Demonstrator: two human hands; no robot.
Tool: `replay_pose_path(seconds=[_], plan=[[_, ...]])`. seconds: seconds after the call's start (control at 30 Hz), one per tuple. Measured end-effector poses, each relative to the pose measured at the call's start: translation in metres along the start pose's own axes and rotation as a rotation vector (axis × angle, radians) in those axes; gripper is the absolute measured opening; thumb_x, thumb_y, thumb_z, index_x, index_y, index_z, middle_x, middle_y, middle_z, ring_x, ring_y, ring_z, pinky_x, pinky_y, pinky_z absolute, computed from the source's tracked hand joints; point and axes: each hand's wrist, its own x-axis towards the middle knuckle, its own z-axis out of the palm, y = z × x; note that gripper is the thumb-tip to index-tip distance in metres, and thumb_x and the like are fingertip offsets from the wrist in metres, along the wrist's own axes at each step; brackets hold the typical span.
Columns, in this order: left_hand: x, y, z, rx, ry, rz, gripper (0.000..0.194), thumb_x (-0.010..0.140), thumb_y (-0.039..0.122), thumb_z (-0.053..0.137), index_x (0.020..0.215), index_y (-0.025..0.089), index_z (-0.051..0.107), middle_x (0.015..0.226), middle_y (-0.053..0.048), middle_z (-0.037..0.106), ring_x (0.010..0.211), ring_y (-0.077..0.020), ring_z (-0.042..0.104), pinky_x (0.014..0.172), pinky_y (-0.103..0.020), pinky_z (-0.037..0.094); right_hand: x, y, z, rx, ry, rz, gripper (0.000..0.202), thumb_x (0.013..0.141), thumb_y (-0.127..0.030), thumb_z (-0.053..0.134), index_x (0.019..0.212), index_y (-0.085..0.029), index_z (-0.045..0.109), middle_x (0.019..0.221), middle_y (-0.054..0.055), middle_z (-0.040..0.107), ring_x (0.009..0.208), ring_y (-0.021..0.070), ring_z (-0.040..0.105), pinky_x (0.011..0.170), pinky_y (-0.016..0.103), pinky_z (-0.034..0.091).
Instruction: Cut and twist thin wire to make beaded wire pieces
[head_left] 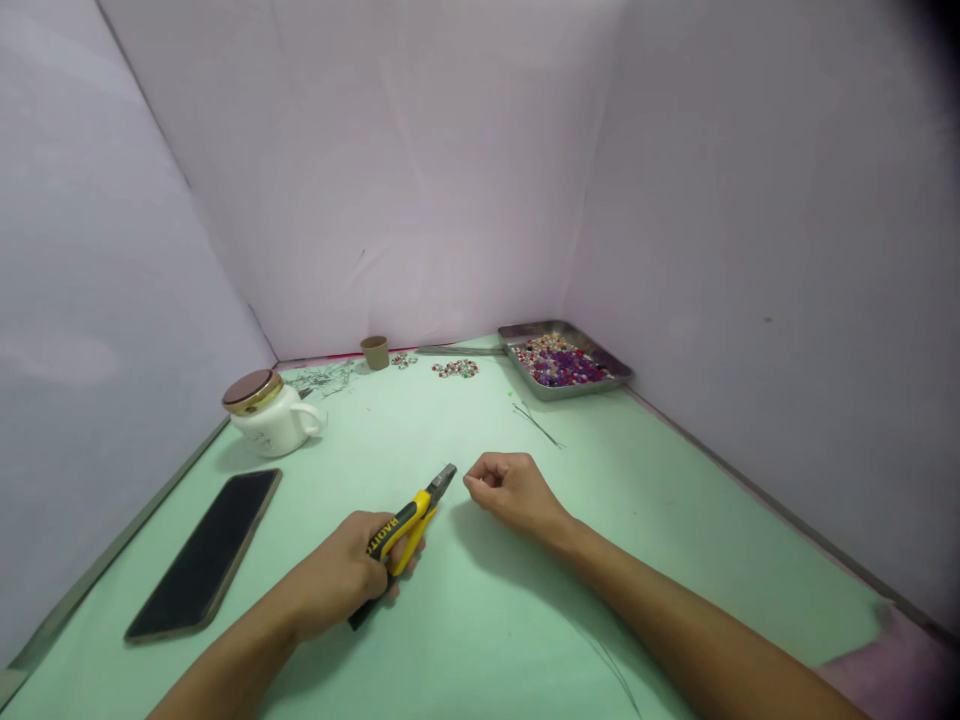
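Note:
My left hand is wrapped round the handles of yellow and black pliers, their metal jaws pointing up and to the right. Just right of the jaw tips is my right hand, its thumb and fingertips pinched together. Whatever that pinch holds, if anything, is too small to make out. A thin wire lies on the table near my right forearm. Beyond my right hand lie a few short wire pieces.
At the back right stands a metal tray of mixed beads. Small bead pieces, a brown cup and wire scraps lie along the back. On the left are a lidded white mug and a phone. Pale walls enclose the table.

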Motion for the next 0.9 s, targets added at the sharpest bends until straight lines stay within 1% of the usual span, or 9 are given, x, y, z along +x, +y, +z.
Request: replay_pose_path(seconds=[0.1,0.17,0.23,0.3,0.4,0.47,0.63,0.73,0.9], plan=[[-0.001,0.001,0.0,0.114,0.043,0.0,0.021,0.044,0.003,0.038,0.058,0.018,0.042,0.061,0.002,0.047,0.055,-0.0117,0.041,0.051,-0.025,0.035,-0.001,-0.004,-0.001,-0.01,-0.008,-0.011,0.013,0.064,-0.02,0.047,0.054,-0.017,0.055,0.045,-0.003,0.048,0.042,0.0077,0.041,0.042,0.018,0.032],[-0.001,0.004,-0.001,0.071,0.041,-0.006,0.022,0.043,0.003,0.037,0.058,0.018,0.042,0.063,0.001,0.048,0.057,-0.0123,0.043,0.051,-0.025,0.035,-0.001,-0.005,-0.002,-0.003,-0.005,-0.013,0.013,0.064,-0.02,0.046,0.054,-0.017,0.054,0.046,-0.003,0.048,0.042,0.0077,0.041,0.042,0.018,0.032],[-0.002,0.007,-0.002,-0.038,0.026,-0.008,0.022,0.041,0.002,0.037,0.057,0.018,0.039,0.069,0.0,0.049,0.064,-0.0141,0.045,0.054,-0.026,0.037,0.0,-0.005,-0.003,0.002,0.006,-0.014,0.012,0.064,-0.02,0.046,0.055,-0.017,0.054,0.047,-0.003,0.049,0.042,0.0077,0.041,0.041,0.018,0.032],[-0.002,0.01,-0.005,-0.092,0.028,0.003,0.022,0.04,0.003,0.038,0.057,0.018,0.037,0.07,-0.001,0.049,0.068,-0.0155,0.045,0.058,-0.027,0.038,0.0,-0.003,-0.004,0.0,0.031,-0.015,0.012,0.064,-0.021,0.046,0.055,-0.017,0.054,0.047,-0.003,0.049,0.042,0.0078,0.042,0.042,0.018,0.032],[-0.003,0.012,-0.01,-0.088,0.037,0.013,0.023,0.041,0.004,0.039,0.059,0.018,0.039,0.067,-0.001,0.048,0.069,-0.0168,0.045,0.062,-0.029,0.038,0.0,-0.001,-0.005,0.003,0.06,-0.011,0.013,0.064,-0.021,0.046,0.056,-0.017,0.055,0.048,-0.003,0.051,0.043,0.0083,0.043,0.043,0.018,0.033],[-0.003,0.011,-0.011,-0.095,0.017,0.014,0.024,0.042,0.003,0.039,0.06,0.018,0.04,0.068,-0.001,0.048,0.068,-0.0167,0.046,0.062,-0.029,0.038,0.0,-0.001,-0.006,0.005,0.062,-0.009,0.013,0.064,-0.021,0.046,0.056,-0.017,0.056,0.048,-0.002,0.052,0.044,0.0086,0.045,0.043,0.018,0.034],[-0.004,0.009,-0.006,-0.139,-0.049,0.033,0.026,0.042,0.0,0.037,0.063,0.017,0.041,0.074,-0.002,0.049,0.068,-0.0146,0.045,0.061,-0.027,0.036,0.001,-0.001,-0.007,0.011,0.054,0.003,0.013,0.064,-0.022,0.047,0.056,-0.017,0.056,0.047,-0.002,0.051,0.044,0.0085,0.044,0.043,0.018,0.033],[-0.004,0.008,-0.003,-0.164,-0.044,0.032,0.027,0.043,-0.001,0.037,0.063,0.017,0.041,0.071,0.0,0.046,0.067,-0.0138,0.043,0.06,-0.027,0.035,0.0,-0.002,-0.005,0.015,0.048,0.005,0.013,0.065,-0.023,0.047,0.057,-0.017,0.056,0.047,-0.002,0.051,0.043,0.0081,0.042,0.043,0.018,0.033],[-0.004,0.008,-0.001,-0.181,-0.042,0.033,0.025,0.044,-0.001,0.037,0.059,0.018,0.037,0.063,0.002,0.037,0.065,-0.0134,0.041,0.059,-0.027,0.036,-0.001,-0.002,-0.002,0.02,0.033,0.008,0.013,0.065,-0.023,0.047,0.057,-0.017,0.056,0.047,-0.003,0.05,0.043,0.008,0.042,0.042,0.018,0.032]])
